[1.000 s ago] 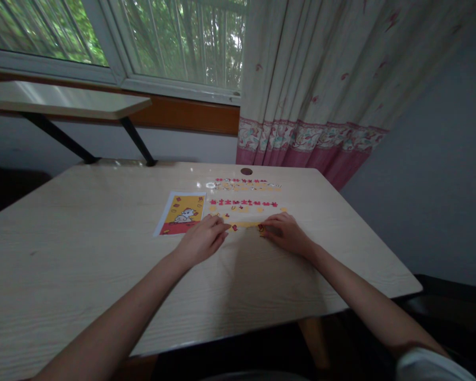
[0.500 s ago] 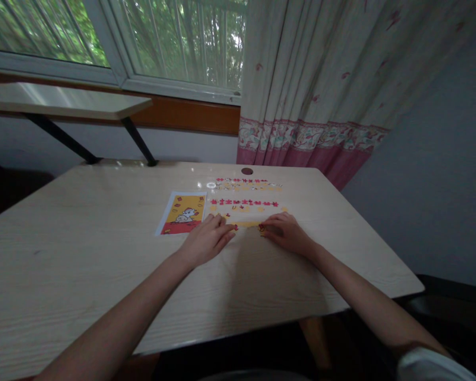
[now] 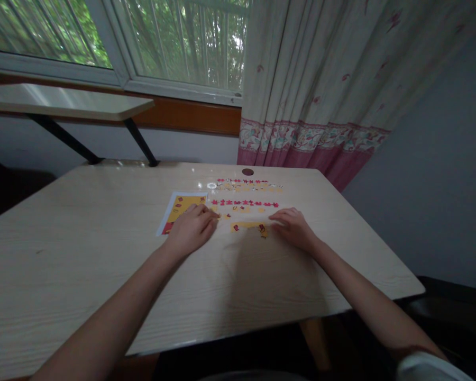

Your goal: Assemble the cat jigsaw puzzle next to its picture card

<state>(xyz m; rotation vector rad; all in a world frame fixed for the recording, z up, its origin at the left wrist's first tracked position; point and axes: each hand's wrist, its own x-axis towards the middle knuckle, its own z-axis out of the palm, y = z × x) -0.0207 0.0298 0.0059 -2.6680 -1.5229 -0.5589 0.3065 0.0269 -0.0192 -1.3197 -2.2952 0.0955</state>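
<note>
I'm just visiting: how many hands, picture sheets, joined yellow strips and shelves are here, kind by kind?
Hands: 2, the left hand and right hand
Picture sheet: 1
Joined yellow strip: 1
Shelf: 1
Total: 5
Loose pieces: too small to count surely.

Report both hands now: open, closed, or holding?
Left hand: fingertips by small puzzle pieces; whether it grips one cannot be told.
Right hand: beside the yellow strip, fingers curled; no held piece visible, grip unclear.

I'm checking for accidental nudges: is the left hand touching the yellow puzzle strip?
Apart. The head view shows bare tabletop between the left hand and the yellow puzzle strip.
</note>
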